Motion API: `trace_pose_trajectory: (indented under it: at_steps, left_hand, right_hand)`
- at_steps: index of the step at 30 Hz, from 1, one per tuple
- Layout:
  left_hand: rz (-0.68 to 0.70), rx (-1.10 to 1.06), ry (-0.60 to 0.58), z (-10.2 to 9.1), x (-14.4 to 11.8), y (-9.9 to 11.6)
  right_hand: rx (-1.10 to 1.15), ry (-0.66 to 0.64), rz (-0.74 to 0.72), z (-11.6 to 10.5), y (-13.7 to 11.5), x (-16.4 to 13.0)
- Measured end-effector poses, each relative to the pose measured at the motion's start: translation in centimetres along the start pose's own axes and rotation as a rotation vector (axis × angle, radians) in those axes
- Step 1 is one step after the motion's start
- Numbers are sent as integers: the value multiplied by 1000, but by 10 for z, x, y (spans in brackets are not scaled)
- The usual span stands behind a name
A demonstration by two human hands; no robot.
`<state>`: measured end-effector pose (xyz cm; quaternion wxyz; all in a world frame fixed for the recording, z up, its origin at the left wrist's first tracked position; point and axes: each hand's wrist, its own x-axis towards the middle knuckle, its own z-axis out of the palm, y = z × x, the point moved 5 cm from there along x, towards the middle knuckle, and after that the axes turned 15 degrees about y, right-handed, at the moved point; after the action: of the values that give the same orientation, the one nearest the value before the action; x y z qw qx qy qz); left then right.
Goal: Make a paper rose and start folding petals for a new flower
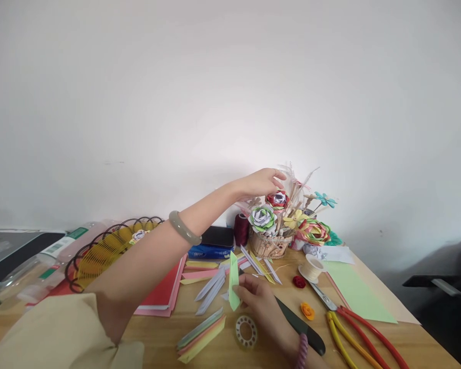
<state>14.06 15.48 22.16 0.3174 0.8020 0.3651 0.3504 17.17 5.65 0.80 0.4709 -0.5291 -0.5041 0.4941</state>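
Observation:
My left hand (267,182) reaches across to the flower basket, its fingers loosely stretched just above a red and white paper flower (278,200). Whether the fingertips touch that flower I cannot tell. Between the thumb and fingers of my right hand (258,297) is a light green folded paper strip (233,282), held upright. Under and around this hand lie white folded strips (211,290), a dark-handled knife (301,328) and a roll of tape (246,332). A green and white paper flower (263,219) sits low in the woven basket (271,246).
Red- and yellow-handled scissors (363,328) lie at the right, near a thread spool (312,267) and green paper sheets (359,292). A stack of coloured strips (202,335) is in front. At left stand a wire basket (107,251), red paper (159,289) and plastic bottles (69,246).

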Motion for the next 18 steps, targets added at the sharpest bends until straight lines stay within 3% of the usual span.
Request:
trace_pose_trajectory:
  at_steps: [8, 18]
  left_hand:
    - [-51, -96, -50, 4, -2, -10]
    - [-77, -203, 54, -4, -1, -17]
  right_hand:
    - [5, -4, -8, 0, -2, 0]
    - [-41, -15, -15, -1, 5, 4]
